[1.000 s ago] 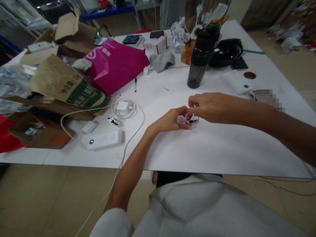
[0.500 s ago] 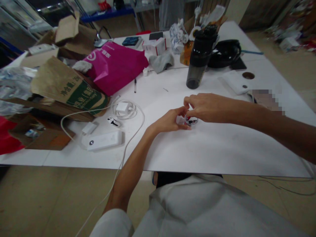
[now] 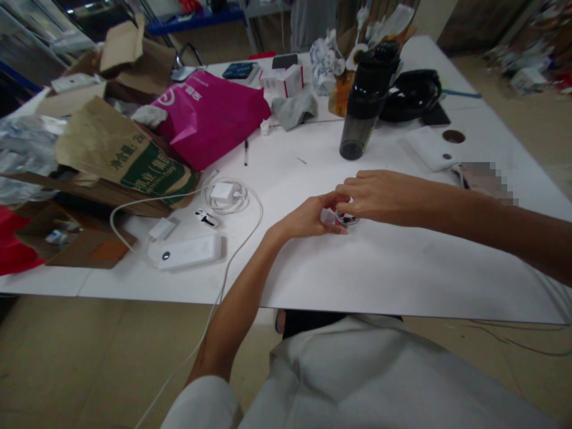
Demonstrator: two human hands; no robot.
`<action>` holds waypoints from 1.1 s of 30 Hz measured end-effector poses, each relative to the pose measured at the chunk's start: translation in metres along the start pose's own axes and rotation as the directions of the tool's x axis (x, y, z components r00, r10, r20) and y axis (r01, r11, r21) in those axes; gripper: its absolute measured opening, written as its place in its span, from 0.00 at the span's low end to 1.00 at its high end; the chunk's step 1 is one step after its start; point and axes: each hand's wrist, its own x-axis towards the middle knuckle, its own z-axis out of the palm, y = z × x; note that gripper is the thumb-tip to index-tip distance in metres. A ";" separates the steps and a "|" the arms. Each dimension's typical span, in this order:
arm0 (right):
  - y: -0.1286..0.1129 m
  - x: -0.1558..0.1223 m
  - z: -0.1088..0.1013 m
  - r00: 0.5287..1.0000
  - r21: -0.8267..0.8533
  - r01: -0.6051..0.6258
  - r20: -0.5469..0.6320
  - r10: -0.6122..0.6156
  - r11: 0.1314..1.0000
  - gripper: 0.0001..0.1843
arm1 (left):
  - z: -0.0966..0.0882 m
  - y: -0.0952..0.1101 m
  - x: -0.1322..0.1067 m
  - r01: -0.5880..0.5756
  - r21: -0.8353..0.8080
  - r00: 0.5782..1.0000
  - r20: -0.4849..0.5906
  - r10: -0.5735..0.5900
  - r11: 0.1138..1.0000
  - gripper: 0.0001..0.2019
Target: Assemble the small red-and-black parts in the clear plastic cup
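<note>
My left hand [image 3: 313,215] is wrapped round a small clear round container [image 3: 329,217] over the white table. Small red and dark bits [image 3: 347,220] show inside its open end, too small to name. From the right, my right hand [image 3: 367,192] reaches over the container. Its bent fingers come together at the opening, and whatever they pinch, if anything, is hidden. A tall dark bottle [image 3: 360,119] stands upright just beyond my hands.
On the left lie a white power bank [image 3: 191,252], a coiled white cable [image 3: 223,205] and a pen [image 3: 245,153]. A magenta bag [image 3: 210,119], a brown paper sack [image 3: 102,143] and cardboard boxes [image 3: 89,241] crowd that side. A grey cloth [image 3: 295,111] lies farther back.
My right hand has dipped slightly over the container and covers more of its opening. My left hand keeps its hold. The whole view has shifted a little.
</note>
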 end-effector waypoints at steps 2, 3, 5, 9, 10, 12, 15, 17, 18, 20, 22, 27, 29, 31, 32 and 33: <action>0.000 0.000 0.002 1.000 0.014 -0.005 -0.001 0.005 1.000 0.11 | 0.001 -0.001 0.000 -0.001 -0.001 1.000 -0.006 0.001 1.000 0.29; 0.000 0.000 0.002 1.000 0.020 -0.007 -0.002 0.007 1.000 0.11 | 0.001 -0.002 0.000 0.001 -0.001 1.000 -0.010 -0.001 1.000 0.29; -0.001 0.001 0.004 1.000 0.030 -0.005 -0.007 0.005 1.000 0.10 | 0.001 -0.002 0.000 0.004 0.000 1.000 -0.012 -0.004 1.000 0.29; -0.002 0.000 0.006 1.000 0.027 0.000 -0.006 0.001 1.000 0.10 | 0.000 0.000 -0.001 0.006 -0.003 1.000 -0.008 -0.006 1.000 0.28; -0.002 0.000 0.006 1.000 0.022 0.000 -0.006 0.000 1.000 0.10 | 0.000 0.001 -0.001 0.010 -0.002 1.000 -0.008 -0.010 1.000 0.28; -0.002 0.000 0.006 1.000 0.010 0.000 -0.004 0.000 1.000 0.10 | 0.000 0.003 -0.001 0.021 0.003 1.000 -0.007 -0.021 1.000 0.27; -0.001 -0.001 0.005 1.000 0.007 -0.010 -0.003 0.010 1.000 0.09 | 0.000 0.003 -0.001 0.035 0.011 0.999 0.002 -0.035 0.999 0.27; 0.000 -0.001 0.004 1.000 0.019 -0.021 -0.012 0.022 1.000 0.09 | 0.000 0.002 -0.001 0.041 0.015 0.999 0.004 -0.041 0.999 0.28; 0.000 -0.001 0.004 0.999 0.026 -0.026 -0.019 0.027 0.999 0.09 | -0.001 0.002 0.000 0.044 0.018 0.999 0.005 -0.045 0.999 0.28; 0.001 -0.002 0.004 0.999 0.033 -0.032 -0.033 0.033 0.999 0.10 | -0.001 0.002 0.000 0.055 0.020 0.998 0.007 -0.055 0.998 0.28; 0.001 -0.003 0.003 0.998 0.034 -0.035 -0.046 0.037 0.999 0.10 | -0.001 0.003 0.000 0.068 0.023 0.998 0.012 -0.068 0.997 0.28; 0.003 -0.006 0.002 0.998 0.045 -0.051 -0.043 0.053 0.998 0.11 | -0.002 0.006 0.000 0.084 0.042 0.996 0.017 -0.084 0.996 0.29; 0.004 -0.007 0.002 0.997 0.055 -0.056 -0.044 0.059 0.997 0.12 | -0.002 0.006 0.000 0.081 0.041 0.996 0.020 -0.082 0.996 0.30; 0.004 -0.007 0.003 0.995 0.074 -0.069 -0.062 0.073 0.995 0.12 | -0.002 0.005 0.000 0.082 0.047 0.996 0.016 -0.083 0.995 0.31; 0.003 -0.007 0.004 0.994 0.087 -0.079 -0.075 0.086 0.993 0.12 | -0.002 0.005 0.000 0.085 0.053 0.996 0.013 -0.086 0.995 0.31; 0.002 -0.007 0.005 0.991 0.103 -0.090 -0.091 0.099 0.991 0.13 | -0.002 0.004 0.000 0.088 0.057 0.996 0.009 -0.089 0.994 0.31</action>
